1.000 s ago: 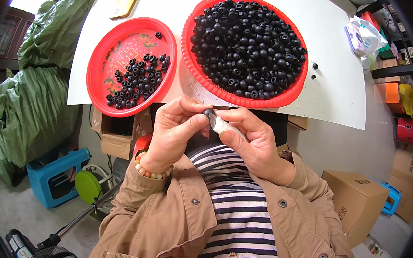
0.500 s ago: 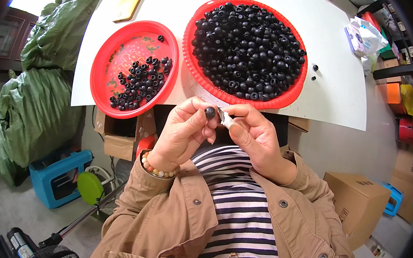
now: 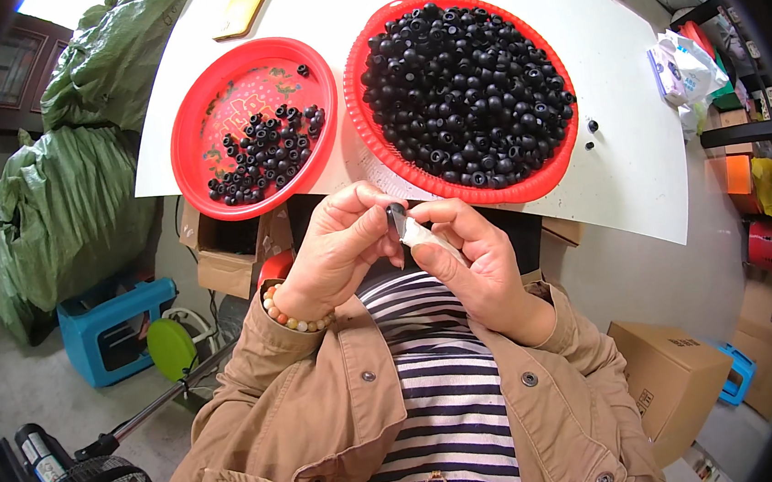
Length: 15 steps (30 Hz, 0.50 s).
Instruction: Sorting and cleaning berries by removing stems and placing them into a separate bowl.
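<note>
Above the table's near edge, my left hand (image 3: 341, 236) pinches a small round black piece (image 3: 393, 211) between thumb and fingertips. My right hand (image 3: 479, 256) is closed around a small blade (image 3: 401, 225) whose grip end is wrapped in white material (image 3: 430, 239). The blade lies against the black piece, and the fingertips of both hands nearly meet there. Beyond my hands, a large red basin (image 3: 529, 194) is heaped with similar black pieces (image 3: 465, 96). To its left, a shallow red tray (image 3: 217, 95) holds a smaller scatter of them, many with hollow openings.
On the white table (image 3: 625, 188), two loose black pieces (image 3: 591, 127) lie right of the basin. A yellow phone (image 3: 242, 10) rests at the far left, and a white plastic bag (image 3: 692, 67) is at the right. Green sacks (image 3: 62, 214), a blue stool (image 3: 109, 334) and a cardboard box (image 3: 670, 386) stand around.
My right hand has shifted slightly left, bringing the blade across the black piece. More of the white wrapping shows now. My left hand keeps its pinch almost unmoved.
</note>
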Available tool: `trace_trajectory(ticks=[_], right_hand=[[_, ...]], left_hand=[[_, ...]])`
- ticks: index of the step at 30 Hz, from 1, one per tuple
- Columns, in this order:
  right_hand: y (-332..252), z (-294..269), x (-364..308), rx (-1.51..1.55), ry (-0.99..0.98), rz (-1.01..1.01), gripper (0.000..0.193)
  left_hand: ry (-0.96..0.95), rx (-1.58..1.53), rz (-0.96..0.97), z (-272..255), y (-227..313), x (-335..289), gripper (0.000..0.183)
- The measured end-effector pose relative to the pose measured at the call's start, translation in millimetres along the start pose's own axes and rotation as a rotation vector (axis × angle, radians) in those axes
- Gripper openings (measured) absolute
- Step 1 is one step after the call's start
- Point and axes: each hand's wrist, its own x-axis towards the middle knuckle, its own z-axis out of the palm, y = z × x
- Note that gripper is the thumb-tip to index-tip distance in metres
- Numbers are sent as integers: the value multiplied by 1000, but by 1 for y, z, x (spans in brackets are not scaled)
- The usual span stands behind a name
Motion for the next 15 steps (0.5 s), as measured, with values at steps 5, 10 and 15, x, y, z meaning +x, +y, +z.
trace_trajectory(ticks=[5, 10, 15], right_hand=[[4, 3, 3, 11, 11, -22, 21], [10, 4, 6, 135, 33, -11, 19], [2, 2, 10, 273, 12, 2, 23]], left_hand=[[32, 210, 89, 4, 4, 0, 14], [52, 151, 86, 1, -2, 2, 16], [-46, -54, -33, -6, 1, 7, 16]])
